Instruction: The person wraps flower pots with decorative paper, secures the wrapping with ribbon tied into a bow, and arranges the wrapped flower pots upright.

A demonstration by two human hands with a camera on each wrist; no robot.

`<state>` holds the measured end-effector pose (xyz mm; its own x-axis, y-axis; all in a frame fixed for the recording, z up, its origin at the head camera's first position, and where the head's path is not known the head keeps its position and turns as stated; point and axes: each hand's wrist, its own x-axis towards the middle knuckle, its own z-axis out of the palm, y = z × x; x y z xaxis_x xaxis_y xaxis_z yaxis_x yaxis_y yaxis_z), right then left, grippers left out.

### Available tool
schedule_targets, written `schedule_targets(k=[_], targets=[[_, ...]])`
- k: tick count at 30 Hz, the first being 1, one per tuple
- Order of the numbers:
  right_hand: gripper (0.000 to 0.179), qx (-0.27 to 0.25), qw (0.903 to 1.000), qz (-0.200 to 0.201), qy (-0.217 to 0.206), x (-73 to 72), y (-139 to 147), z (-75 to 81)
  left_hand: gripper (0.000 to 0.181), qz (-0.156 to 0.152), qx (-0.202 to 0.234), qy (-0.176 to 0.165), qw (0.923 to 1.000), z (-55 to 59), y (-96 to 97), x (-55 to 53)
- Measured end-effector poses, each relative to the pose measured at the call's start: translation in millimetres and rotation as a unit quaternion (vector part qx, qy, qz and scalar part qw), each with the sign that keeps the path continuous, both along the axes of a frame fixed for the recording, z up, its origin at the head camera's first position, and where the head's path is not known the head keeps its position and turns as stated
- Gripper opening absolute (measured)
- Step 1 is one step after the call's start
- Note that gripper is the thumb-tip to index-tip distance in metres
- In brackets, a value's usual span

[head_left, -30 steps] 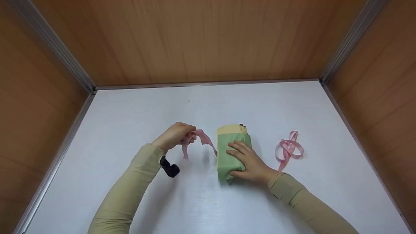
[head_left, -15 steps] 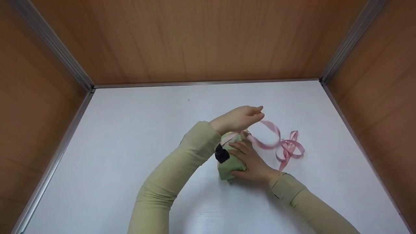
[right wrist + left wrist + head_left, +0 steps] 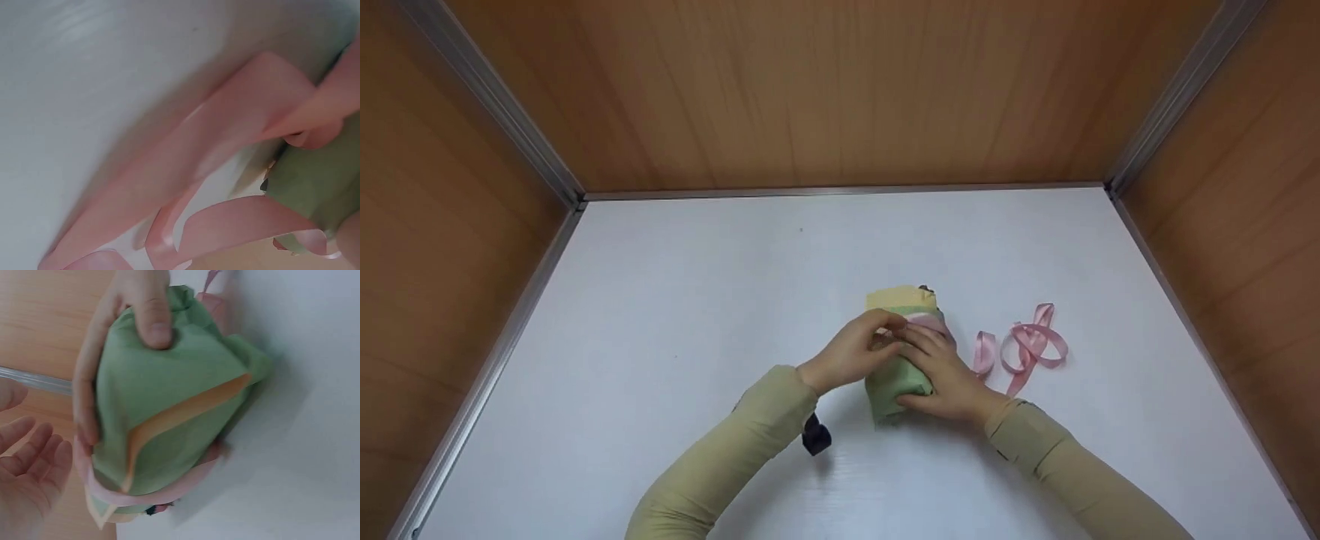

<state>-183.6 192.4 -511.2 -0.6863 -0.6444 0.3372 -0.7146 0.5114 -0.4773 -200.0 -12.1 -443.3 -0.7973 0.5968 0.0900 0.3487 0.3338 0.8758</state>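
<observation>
Ribbon [image 3: 928,322] is crossing the green parcel [image 3: 894,382], below right of frame centre, and could be slipping loose because the left hand's loosely curled grip [image 3: 849,355] is holding nothing while the right hand [image 3: 949,375] is clasping the parcel.

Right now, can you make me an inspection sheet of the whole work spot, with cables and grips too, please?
Surface: white tabletop, one tiny dark speck.
Job's things: green-and-yellow package, pink ribbon across it; looped pink ribbon on the table to its right. Whether they join: can't tell.
Clutter: nothing seen.
Grips: right grip holds the package; left grip is close by, holding nothing that shows. Black gadget by the left wrist.
Cables: nothing seen.
Surroundings: wood-grain panels, grey metal edging.
</observation>
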Motion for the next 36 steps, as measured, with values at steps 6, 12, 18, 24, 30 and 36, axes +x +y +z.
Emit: schedule_targets(k=[6,12,18,24,30,36], targets=[[0.082,-0.043,0.9988,-0.009,-0.021,2.0,-0.2,0.3,0.039,0.012,0.050,0.011,0.9986,-28.9,2.4,11.9],[0.086,-0.056,0.9983,-0.011,-0.015,2.8,2.3,-0.8,0.045,0.006,-0.015,0.088,0.9960,-37.9,5.3,12.0],[0.094,-0.046,0.9981,0.001,-0.042,-0.1,5.4,-2.3,0.058,-0.031,-0.105,0.184,0.9767,-37.5,4.1,12.0],[0.085,-0.058,0.9927,0.017,-0.105,-1.4,20.0,6.7,0.057,-0.037,-0.158,0.206,0.9650,-33.1,10.7,14.0],[0.051,-0.094,0.9814,-0.128,-0.108,-13.5,41.9,11.9,0.055,-0.022,-0.176,0.179,0.9676,-29.4,12.1,16.6],[0.024,0.017,0.9541,-0.163,-0.251,-34.2,64.9,12.5,0.054,-0.018,-0.168,0.178,0.9695,-30.2,11.5,17.9]])
